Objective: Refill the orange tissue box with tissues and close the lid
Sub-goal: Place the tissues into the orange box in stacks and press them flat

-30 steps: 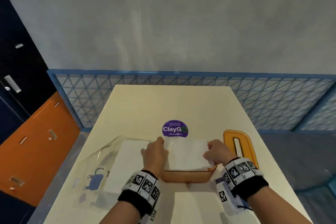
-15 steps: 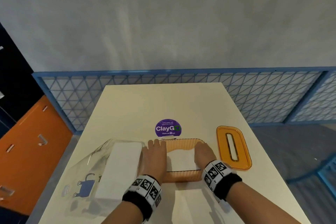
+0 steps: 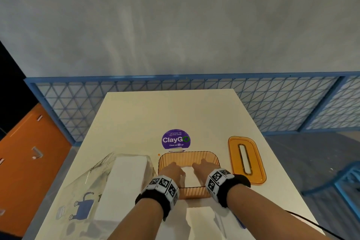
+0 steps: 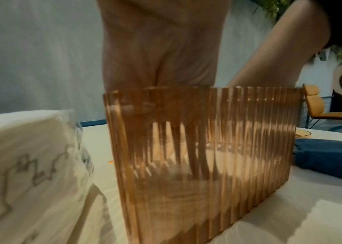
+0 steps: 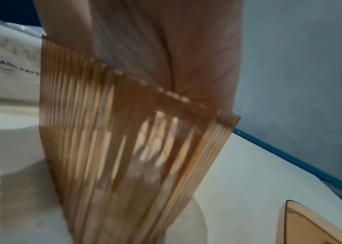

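Note:
The ribbed, see-through orange tissue box stands open near the table's front edge. A white tissue stack lies inside it. My left hand and right hand both reach down into the box, and their straight fingers rest on the stack. Through the ribbed wall, the left wrist view shows the fingers pointing down inside the box. In the right wrist view the right hand enters the box from above. The orange lid, with its long slot, lies flat on the table to the right of the box.
A clear plastic pack of white tissues lies just left of the box. A purple round sticker sits behind it. A blue object lies near the front right. A blue mesh fence borders the table's far end.
A second ago both hands held the tissue stack above the box. They have lowered it inside and now reach deeper, with their fingers on top of it.

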The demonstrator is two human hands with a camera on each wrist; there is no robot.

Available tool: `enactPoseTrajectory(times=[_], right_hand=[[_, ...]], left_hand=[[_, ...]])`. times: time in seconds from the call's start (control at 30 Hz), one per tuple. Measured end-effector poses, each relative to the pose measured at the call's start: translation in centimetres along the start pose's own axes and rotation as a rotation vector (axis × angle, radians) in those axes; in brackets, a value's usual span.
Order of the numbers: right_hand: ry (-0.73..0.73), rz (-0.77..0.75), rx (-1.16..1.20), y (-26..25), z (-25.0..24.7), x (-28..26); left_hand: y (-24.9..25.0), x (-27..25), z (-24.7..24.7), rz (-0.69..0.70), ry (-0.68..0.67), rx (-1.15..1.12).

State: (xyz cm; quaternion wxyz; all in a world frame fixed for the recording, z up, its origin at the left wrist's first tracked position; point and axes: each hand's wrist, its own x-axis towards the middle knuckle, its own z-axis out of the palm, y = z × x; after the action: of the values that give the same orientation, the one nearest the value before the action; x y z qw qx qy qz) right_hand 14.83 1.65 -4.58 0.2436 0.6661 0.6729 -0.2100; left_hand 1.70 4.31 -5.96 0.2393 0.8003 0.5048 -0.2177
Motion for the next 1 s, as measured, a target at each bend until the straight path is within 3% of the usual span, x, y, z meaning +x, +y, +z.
enactPoseTrajectory(times=[0.5, 0.6, 0.7, 0.77, 0.83, 0.9, 1.0], right_hand=[[0.062, -0.044, -0.05, 0.4, 0.4, 0.6], [0.219, -0.102, 0.015, 1.2, -0.8, -0.6], [0.486, -0.087, 0.201, 2.9, -1.8, -2.2], [0.595, -0.033, 0.324, 4.2, -1.5, -3.0], [0.588, 0.035, 0.405, 5.0, -0.4, -3.3], [0.495, 0.081, 0.516, 4.9, 0.6, -2.8], [0.39, 0.107, 0.655, 4.2, 1.5, -2.1]], left_hand=[[0.1, -0.7, 0.0, -0.043, 0.026, 0.017], [0.3, -2.2, -0.8, 0.023, 0.189, -0.055], [-1.0, -5.2, -2.0, 0.057, 0.533, -0.236], [-2.9, -7.3, -1.8, -0.042, 0.703, -0.296], [-4.8, -9.1, -0.7, -0.211, 0.751, -0.34], [-6.0, -9.8, 0.8, -0.371, 0.711, -0.354], [-6.6, -9.5, 2.7, -0.489, 0.612, -0.329]])
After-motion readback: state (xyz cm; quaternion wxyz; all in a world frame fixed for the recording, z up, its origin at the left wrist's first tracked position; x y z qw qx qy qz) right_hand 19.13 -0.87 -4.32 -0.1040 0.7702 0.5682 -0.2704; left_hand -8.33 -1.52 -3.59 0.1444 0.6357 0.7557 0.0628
